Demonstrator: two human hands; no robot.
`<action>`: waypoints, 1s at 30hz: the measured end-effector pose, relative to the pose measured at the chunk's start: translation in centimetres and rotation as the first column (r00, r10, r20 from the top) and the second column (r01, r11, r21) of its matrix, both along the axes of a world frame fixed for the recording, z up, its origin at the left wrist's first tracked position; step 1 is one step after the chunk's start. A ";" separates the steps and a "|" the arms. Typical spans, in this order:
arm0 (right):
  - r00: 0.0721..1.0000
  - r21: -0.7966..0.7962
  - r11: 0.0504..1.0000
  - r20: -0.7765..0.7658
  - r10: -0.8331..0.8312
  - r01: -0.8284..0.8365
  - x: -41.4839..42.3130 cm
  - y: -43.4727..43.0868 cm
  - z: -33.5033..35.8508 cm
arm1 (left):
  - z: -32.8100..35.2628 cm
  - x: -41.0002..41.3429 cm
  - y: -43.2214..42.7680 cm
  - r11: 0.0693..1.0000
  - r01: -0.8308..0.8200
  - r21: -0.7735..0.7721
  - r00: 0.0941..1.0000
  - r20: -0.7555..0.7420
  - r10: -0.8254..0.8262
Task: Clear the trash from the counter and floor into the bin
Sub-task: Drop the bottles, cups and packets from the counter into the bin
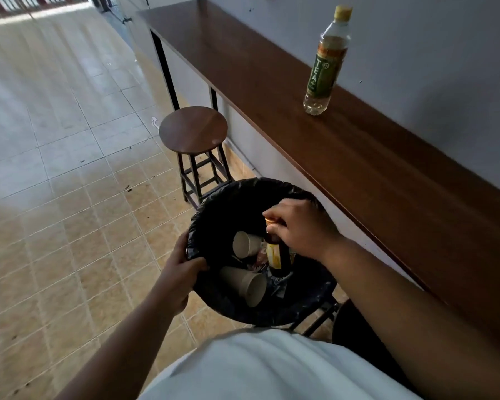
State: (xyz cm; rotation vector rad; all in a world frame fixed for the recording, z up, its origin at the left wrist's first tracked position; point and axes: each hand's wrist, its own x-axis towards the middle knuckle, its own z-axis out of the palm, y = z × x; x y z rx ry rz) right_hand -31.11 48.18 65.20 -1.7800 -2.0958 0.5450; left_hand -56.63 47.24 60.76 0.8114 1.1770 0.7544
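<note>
My right hand (303,229) pinches brown bottle (276,255) by the neck over bin (315,310), left hand (179,272) grips its rim; a rim slip could dump everything.

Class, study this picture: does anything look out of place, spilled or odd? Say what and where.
One tea bottle stands alone on the counter, uncleared. Small dark scraps litter the floor tiles. Nothing looks spilled; the right hand holds a dark bottle inside the bin, whose rim the left hand grips.
</note>
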 end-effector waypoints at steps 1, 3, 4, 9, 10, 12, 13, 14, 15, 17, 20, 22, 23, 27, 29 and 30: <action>0.998 -0.062 0.997 0.057 0.040 -0.037 -0.6 0.0 -1.2 | 0.0 -0.3 -0.2 1.000 -0.007 0.005 1.000 0.005 0.007; 0.978 -0.161 0.983 0.171 0.115 -0.088 -1.6 0.0 -3.1 | 0.1 -0.7 -0.6 1.000 -0.021 0.012 1.000 0.005 0.021; 0.964 -0.205 0.973 0.221 0.150 -0.104 -2.0 -0.1 -3.6 | 0.1 -0.8 -0.7 0.999 -0.029 0.016 1.000 0.002 0.029; 0.938 -0.296 0.947 0.274 0.212 -0.127 -3.6 0.6 -4.9 | -0.2 -1.5 -1.7 0.998 -0.065 0.020 0.998 0.013 0.065; 0.949 -0.271 0.955 0.251 0.189 -0.118 -3.6 0.8 -4.9 | -0.2 -1.6 -1.9 0.998 -0.068 0.018 0.998 0.009 0.068; 0.971 -0.208 0.973 0.194 0.138 -0.097 -3.4 1.4 -4.4 | -0.3 -1.7 -2.1 0.997 -0.070 0.015 0.998 0.007 0.070; 0.981 -0.174 0.981 0.159 0.113 -0.085 -3.2 1.7 -3.9 | -0.4 -1.7 -2.2 0.997 -0.073 0.011 0.997 0.007 0.073; 0.988 -0.139 0.988 0.126 0.091 -0.073 -2.9 2.0 -3.5 | -0.5 -1.6 -2.3 0.997 -0.080 0.007 0.997 0.007 0.080; 0.992 -0.102 0.993 0.100 0.071 -0.061 -2.6 2.4 -3.0 | -0.4 -1.6 -2.3 0.996 -0.090 0.004 0.996 0.007 0.090; 0.997 -0.013 0.999 0.071 0.040 -0.039 -1.9 3.1 -1.9 | -0.4 -1.6 -2.3 0.995 -0.100 -0.002 0.995 0.010 0.100; 0.999 0.147 0.989 0.042 -0.004 -0.002 -0.5 4.7 -0.1 | -0.4 -1.6 -2.0 0.995 -0.097 -0.006 0.995 0.022 0.098; 0.998 0.238 0.970 0.026 -0.053 0.045 0.6 6.2 1.5 | -0.3 -1.5 -1.6 0.995 -0.096 -0.004 0.995 0.024 0.096; 0.996 0.285 0.955 0.012 -0.093 0.086 1.1 7.1 2.5 | -0.2 -1.3 -1.4 0.995 -0.097 -0.002 0.995 0.028 0.097; 0.967 0.424 0.872 -0.043 -0.251 0.246 3.3 10.7 6.6 | 0.4 -0.6 -0.5 0.995 -0.102 0.021 0.994 0.039 0.102; 0.953 0.474 0.834 -0.039 -0.301 0.283 4.5 12.5 8.4 | 0.6 -0.4 0.0 0.995 -0.100 0.024 0.994 0.036 0.099; 0.944 0.497 0.814 -0.033 -0.328 0.300 5.1 13.5 9.3 | 0.7 -0.4 0.2 0.995 -0.100 0.022 0.994 0.039 0.099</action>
